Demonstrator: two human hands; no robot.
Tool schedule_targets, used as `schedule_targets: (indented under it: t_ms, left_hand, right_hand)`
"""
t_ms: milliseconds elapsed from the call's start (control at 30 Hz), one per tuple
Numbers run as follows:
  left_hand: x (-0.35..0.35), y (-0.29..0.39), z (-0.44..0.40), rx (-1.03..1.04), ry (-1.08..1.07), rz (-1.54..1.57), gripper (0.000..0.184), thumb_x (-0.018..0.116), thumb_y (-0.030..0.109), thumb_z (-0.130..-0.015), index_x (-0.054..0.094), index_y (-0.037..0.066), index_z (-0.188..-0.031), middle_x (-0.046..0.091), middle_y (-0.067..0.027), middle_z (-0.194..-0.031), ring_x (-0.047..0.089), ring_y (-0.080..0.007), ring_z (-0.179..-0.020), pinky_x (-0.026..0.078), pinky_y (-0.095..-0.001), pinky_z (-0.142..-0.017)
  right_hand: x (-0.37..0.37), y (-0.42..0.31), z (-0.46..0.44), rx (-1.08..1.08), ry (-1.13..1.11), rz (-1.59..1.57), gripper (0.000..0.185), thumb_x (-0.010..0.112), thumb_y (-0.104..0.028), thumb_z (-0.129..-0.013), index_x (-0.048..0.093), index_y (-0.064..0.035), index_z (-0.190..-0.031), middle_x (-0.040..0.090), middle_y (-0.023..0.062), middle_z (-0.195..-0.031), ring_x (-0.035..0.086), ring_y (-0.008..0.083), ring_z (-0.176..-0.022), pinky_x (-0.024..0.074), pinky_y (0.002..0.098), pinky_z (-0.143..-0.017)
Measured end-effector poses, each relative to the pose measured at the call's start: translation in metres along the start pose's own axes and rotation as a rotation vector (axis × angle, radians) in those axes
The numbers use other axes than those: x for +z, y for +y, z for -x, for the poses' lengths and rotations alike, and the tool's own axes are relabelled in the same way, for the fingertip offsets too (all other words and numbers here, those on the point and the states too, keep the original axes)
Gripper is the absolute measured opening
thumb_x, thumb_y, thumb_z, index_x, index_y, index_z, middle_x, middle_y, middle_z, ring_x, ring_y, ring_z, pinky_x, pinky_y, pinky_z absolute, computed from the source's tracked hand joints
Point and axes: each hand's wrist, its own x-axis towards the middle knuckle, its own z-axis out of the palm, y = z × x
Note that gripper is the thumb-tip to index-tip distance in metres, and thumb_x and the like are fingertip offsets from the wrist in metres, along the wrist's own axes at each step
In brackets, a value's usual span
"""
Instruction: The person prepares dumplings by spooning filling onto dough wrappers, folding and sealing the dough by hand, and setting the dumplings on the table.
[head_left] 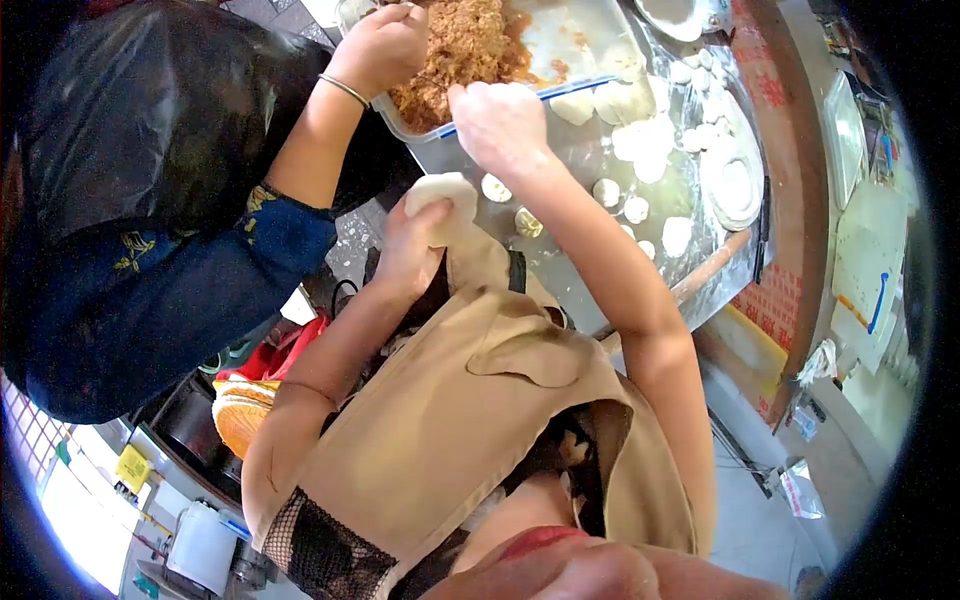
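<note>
My left hand holds a flat round dough wrapper, with the thumb pressed on its top. My right hand is closed over the near rim of a clear plastic tub, its fingertips at the reddish-brown filling. Whatever those fingers grip is hidden. Across the same tub, a co-worker's hand with a bracelet is also closed at the filling.
Several small dough pieces lie on the floured metal table. A rolling pin rests near its right edge, beside a pale round plate. The co-worker's dark sleeve fills the left side.
</note>
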Motion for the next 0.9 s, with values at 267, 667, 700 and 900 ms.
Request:
schedule_targets:
  t_ms: [267, 667, 700, 900]
  left_hand:
    - [-0.014, -0.002, -0.013, -0.013, 0.015, 0.092, 0.033, 0.051, 0.004, -0.083, 0.051, 0.001, -0.116, 0.058, -0.0123, -0.114, 0.058, -0.0240, -0.103, 0.048, -0.0369, -0.088]
    - [-0.013, -0.003, -0.026, 0.021, -0.046, 0.151, 0.036, 0.045, 0.010, -0.086, 0.049, 0.001, -0.121, 0.057, -0.0127, -0.118, 0.056, -0.0241, -0.107, 0.044, -0.0354, -0.094]
    - [-0.012, -0.003, -0.025, 0.019, -0.051, 0.150, 0.036, 0.045, 0.010, -0.086, 0.049, 0.001, -0.121, 0.057, -0.0127, -0.118, 0.056, -0.0241, -0.107, 0.044, -0.0354, -0.094]
    - [-0.010, -0.004, -0.022, 0.126, -0.017, 0.191, 0.034, 0.044, 0.006, -0.087, 0.050, -0.003, -0.119, 0.058, -0.0140, -0.113, 0.058, -0.0239, -0.104, 0.049, -0.0342, -0.087]
  right_hand:
    - [0.012, -0.018, -0.014, 0.064, -0.283, -0.164, 0.013, 0.057, -0.017, -0.070, 0.067, -0.0112, -0.065, 0.066, 0.0113, -0.067, 0.066, 0.0284, -0.066, 0.0508, 0.0392, -0.057]
    - [0.001, 0.012, -0.003, 0.387, -0.295, -0.535, 0.025, 0.055, -0.020, -0.073, 0.070, -0.0054, -0.086, 0.065, 0.0180, -0.078, 0.064, 0.0321, -0.076, 0.0505, 0.0403, -0.072]
    - [-0.005, 0.015, 0.002, 0.405, -0.308, -0.605, 0.027, 0.055, -0.021, -0.073, 0.071, -0.0053, -0.089, 0.065, 0.0179, -0.075, 0.064, 0.0299, -0.073, 0.0502, 0.0385, -0.071]
    - [-0.022, 0.029, 0.026, 0.492, -0.213, -0.811, 0.030, 0.056, -0.021, -0.073, 0.070, -0.0022, -0.092, 0.064, 0.0157, -0.071, 0.061, 0.0217, -0.062, 0.0473, 0.0337, -0.060]
